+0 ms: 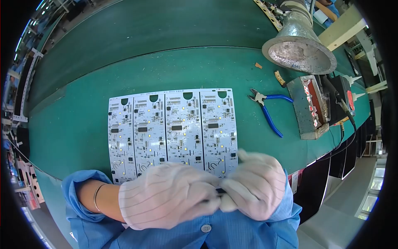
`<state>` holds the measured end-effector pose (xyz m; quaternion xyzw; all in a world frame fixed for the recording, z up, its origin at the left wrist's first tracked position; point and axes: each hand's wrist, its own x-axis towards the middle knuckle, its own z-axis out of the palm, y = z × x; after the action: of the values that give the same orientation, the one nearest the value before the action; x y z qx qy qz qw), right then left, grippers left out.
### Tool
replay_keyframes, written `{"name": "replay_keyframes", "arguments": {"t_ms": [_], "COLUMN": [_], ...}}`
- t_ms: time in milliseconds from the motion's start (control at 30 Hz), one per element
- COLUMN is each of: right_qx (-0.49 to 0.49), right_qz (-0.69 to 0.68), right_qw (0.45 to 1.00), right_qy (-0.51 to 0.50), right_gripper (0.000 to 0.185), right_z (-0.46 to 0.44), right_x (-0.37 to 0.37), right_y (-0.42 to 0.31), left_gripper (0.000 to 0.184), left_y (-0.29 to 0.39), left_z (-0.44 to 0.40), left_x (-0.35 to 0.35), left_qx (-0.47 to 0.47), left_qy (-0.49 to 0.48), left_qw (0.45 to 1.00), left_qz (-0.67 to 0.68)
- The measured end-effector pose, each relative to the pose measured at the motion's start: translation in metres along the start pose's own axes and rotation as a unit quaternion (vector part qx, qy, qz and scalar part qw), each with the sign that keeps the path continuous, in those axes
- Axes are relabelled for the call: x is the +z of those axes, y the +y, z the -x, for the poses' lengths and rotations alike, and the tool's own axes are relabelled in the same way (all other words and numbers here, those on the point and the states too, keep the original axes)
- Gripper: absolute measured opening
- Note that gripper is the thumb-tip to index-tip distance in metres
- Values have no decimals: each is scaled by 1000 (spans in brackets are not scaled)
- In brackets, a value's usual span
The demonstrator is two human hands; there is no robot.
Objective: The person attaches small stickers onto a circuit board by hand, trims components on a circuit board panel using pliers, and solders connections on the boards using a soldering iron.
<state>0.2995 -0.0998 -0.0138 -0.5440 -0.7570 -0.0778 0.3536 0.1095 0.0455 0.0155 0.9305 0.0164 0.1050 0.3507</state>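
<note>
Close to my chest, my left hand (172, 196) and my right hand (256, 185) meet, both in white striped gloves. Their fingers are closed together around a small dark thing (221, 191), mostly covered and blurred, so its kind does not show. Beyond them a white circuit board panel (184, 145) lies flat on the green mat, made of several joined strips with small black chips. My forearms and gloves hide part of its near edge. Right of the panel rest diagonal cutters (267, 108) with blue handles, jaws toward the panel, touched by neither hand.
A metal fume funnel (298, 52) hangs at the back right. Below it stands a worn metal box (307, 110), beside a black device (346, 97) with cables. A small brown scrap (258, 65) lies on the green mat (74, 124). Another person's arm (326, 10) shows at top right.
</note>
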Motion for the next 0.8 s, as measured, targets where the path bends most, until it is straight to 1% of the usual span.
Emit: {"name": "replay_keyframes", "arguments": {"t_ms": [33, 67, 100, 133, 167, 200, 233, 267, 300, 333, 367, 400, 433, 467, 500, 533, 600, 633, 667, 733, 767, 800], "right_qx": [3, 27, 52, 77, 130, 193, 247, 291, 313, 300, 269, 259, 261, 263, 239, 246, 257, 333, 391, 490, 526, 537], "right_qz": [-21, -27, -33, -39, -53, -58, -73, -182, -284, -472, -634, -670, -659, -650, -672, -636, -564, -451, -354, -150, -169, -166], "right_qw": [1000, 999, 998, 996, 987, 965, 929, 875, 798, 672, 509, 504, 520, 535, 547, 579, 635, 669, 690, 708, 687, 692], "right_qy": [8, -2, -13, -23, 78, 171, 266, 342, 429, 485, 516, 481, 476, 470, 438, 448, 461, 488, 495, 485, 472, 453], "right_gripper": [41, 38, 35, 32, 29, 26, 25, 26, 27, 29, 32, 37, 38, 39, 37, 37, 35, 38, 40, 46, 56, 56], "right_z": [4, 7, 10, 13, 25, 41, 58, 68, 78, 83, 89, 103, 110, 116, 123, 124, 123, 119, 114, 87, 76, 70], "right_x": [-5, -12, -20, -26, -24, -25, -25, -38, -50, -65, -80, -87, -92, -96, -101, -106, -112, -116, -117, -124, -131, -133], "right_y": [-2, 0, 2, 4, 10, 17, 25, 32, 40, 49, 57, 65, 73, 83, 95, 104, 121, 132, 138, 143, 146, 150], "left_gripper": [22, 24, 22, 21, 20, 19, 17, 16, 15, 14, 13, 13, 13, 14, 15, 17, 18, 18, 19, 20, 19, 19], "left_y": [-3, -7, -12, -14, -15, -17, -20, -27, -36, -42, -41, -39, -38, -41, -44, -46, -42, -39, -38, -38, -39, -40], "left_z": [0, -1, 1, 1, 0, 1, 3, 2, -1, -4, -7, -8, -10, -12, -12, -13, -15, -16, -18, -23, -26, -29], "left_x": [4, 9, 11, 2, -13, -22, -24, -25, -24, -21, -18, -15, -12, -8, -3, 1, 6, 7, 6, 1, 0, -1], "left_qx": [28, 58, 80, 62, 45, 29, -17, -52, -86, -120, -149, -177, -207, -154, -102, -51, -58, -61, -56, -49, -47, -45], "left_qy": [4, 8, 10, -10, -31, -50, 12, 62, 111, 157, 140, 120, 101, 120, 138, 157, 165, 169, 156, 131, 143, 155], "left_qw": [999, 996, 995, 998, 998, 997, 991, 990, 985, 977, 977, 976, 973, 980, 981, 979, 975, 973, 977, 982, 978, 973], "left_qz": [31, 63, 52, 19, -15, -49, -135, -120, -100, -79, -57, -35, -15, -50, -86, -123, -134, -141, -137, -127, -147, -165]}}
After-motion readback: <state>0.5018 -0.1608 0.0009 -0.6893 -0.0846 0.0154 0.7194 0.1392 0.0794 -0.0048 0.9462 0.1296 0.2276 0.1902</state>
